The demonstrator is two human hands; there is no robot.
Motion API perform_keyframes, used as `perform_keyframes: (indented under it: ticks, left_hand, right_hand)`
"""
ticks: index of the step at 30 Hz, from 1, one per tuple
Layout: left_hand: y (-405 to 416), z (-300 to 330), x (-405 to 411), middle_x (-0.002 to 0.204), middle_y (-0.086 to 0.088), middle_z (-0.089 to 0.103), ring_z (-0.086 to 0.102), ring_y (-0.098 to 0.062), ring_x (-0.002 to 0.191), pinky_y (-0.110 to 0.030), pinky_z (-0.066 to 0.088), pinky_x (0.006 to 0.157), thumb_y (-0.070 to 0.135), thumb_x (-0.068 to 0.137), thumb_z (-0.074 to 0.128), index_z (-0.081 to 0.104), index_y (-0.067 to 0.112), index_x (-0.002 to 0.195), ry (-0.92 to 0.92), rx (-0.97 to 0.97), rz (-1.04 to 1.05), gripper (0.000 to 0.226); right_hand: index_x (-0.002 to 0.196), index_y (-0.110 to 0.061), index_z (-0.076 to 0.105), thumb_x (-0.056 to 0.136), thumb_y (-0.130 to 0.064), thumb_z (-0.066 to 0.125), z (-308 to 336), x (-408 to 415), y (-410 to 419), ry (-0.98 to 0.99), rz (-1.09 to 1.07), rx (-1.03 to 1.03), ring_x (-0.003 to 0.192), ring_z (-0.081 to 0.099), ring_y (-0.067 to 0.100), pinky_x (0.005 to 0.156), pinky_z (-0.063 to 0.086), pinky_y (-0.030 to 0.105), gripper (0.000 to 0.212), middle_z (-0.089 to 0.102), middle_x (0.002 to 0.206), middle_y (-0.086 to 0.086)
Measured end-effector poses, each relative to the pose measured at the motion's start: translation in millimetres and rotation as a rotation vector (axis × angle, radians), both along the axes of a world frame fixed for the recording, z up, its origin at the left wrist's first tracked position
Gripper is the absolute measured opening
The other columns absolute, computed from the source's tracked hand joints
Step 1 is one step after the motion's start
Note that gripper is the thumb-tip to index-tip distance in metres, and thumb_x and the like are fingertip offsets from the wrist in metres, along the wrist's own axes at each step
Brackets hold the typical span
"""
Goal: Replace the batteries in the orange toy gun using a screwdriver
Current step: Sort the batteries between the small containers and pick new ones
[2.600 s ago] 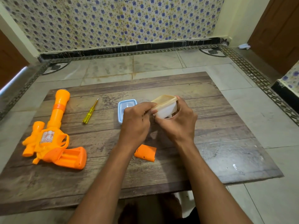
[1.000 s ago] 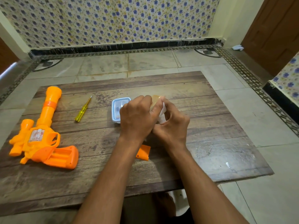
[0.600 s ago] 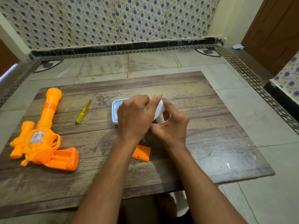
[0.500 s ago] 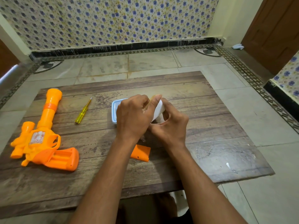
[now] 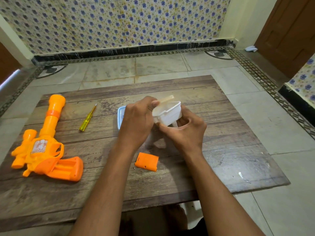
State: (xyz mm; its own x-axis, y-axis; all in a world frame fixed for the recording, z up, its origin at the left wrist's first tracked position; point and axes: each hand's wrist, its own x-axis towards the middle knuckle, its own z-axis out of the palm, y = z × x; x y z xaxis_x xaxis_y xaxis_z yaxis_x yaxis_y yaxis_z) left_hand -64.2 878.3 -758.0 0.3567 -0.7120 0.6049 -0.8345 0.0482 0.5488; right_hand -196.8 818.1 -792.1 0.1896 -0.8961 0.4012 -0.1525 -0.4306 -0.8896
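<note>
Above the wooden board (image 5: 221, 167), the right hand (image 5: 185, 133) cupped a white plastic box (image 5: 167, 114) while the left hand (image 5: 136, 123) pinched its lid (image 5: 166, 99). A jerk could scatter its contents. The orange toy gun (image 5: 46, 150) lay open at the board's left, screwdriver (image 5: 87, 118) beside it.

Two bare forearms, no sleeves, left hand (image 5: 136, 123), right hand (image 5: 186, 133) — no rings, no watch

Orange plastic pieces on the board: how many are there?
2: the orange toy gun lies at the left; its detached battery cover lies near the middle, below the hands. Others may be hidden.
</note>
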Motion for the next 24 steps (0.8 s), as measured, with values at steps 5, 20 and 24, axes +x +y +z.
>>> perform_keyframes:
  ticks: [5, 20, 24]
  left_hand:
    - [4, 2, 10, 0.080, -0.002, 0.076, 0.073, -0.026, 0.071, -0.043, 0.054, 0.063, 0.024, 0.108, 0.049, 0.073, 0.007, 0.096, 0.089, -0.092, 0.166, 0.032]
    - [1, -12, 30, 0.098, -0.005, 0.077, 0.077, -0.008, 0.086, -0.039, 0.065, 0.080, 0.006, 0.099, 0.057, 0.071, 0.015, 0.116, 0.582, -0.058, 0.373, 0.023]
    - [-12, -14, 10, 0.121, -0.007, 0.074, 0.072, -0.005, 0.104, -0.029, 0.062, 0.090, 0.004, 0.097, 0.067, 0.061, 0.012, 0.142, 0.710, 0.030, 0.232, 0.046]
  right_hand:
    - [0.103, -0.019, 0.072, 0.058, -0.031, 0.092, -1, -2, 0, 0.036, 0.026, -0.033, 0.080, 0.074, 0.010, 0.070, 0.061, 0.042, 0.050, 0.075, 0.086, -0.007]
    - [0.138, -0.030, 0.058, 0.066, -0.023, 0.089, -1, -9, -5, -0.021, -0.239, 0.023, 0.084, 0.069, 0.000, 0.073, 0.064, 0.026, 0.079, 0.068, 0.095, -0.016]
    - [0.125, -0.030, 0.056, 0.065, -0.038, 0.085, -4, -9, -8, 0.020, -0.332, 0.017, 0.086, 0.071, 0.017, 0.074, 0.062, 0.039, 0.067, 0.072, 0.099, -0.004]
